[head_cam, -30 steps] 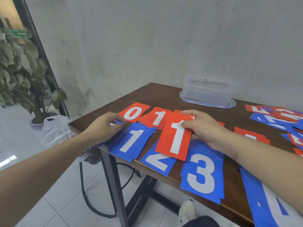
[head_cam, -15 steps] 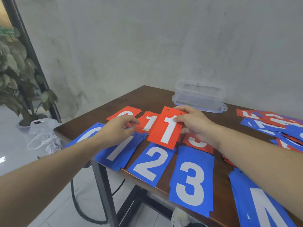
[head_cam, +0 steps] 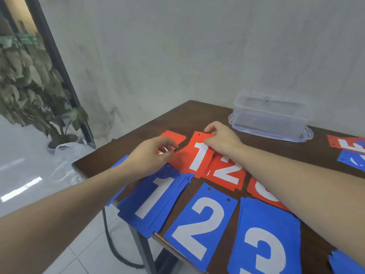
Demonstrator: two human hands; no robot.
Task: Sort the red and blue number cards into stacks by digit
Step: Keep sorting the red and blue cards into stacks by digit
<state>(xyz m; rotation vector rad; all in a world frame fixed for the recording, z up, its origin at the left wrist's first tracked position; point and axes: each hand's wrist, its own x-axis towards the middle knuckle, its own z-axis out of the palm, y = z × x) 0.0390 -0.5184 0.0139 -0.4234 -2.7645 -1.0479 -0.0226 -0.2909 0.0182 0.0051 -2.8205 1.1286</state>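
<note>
The right hand (head_cam: 221, 138) pinches the top edge of the red 1 card (head_cam: 198, 155), which lies on the table (head_cam: 197, 113) partly over the red 2 card (head_cam: 227, 173). The left hand (head_cam: 147, 157) rests with loosely curled fingers beside it, holding nothing visible, above the blue 1 stack (head_cam: 156, 202). The blue 2 card (head_cam: 199, 224) and blue 3 card (head_cam: 264, 240) lie nearer

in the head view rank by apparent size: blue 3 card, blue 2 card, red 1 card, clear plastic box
1. blue 3 card
2. blue 2 card
3. clear plastic box
4. red 1 card

The blue cards lie nearest the camera, so true sizes are unsure.
</note>
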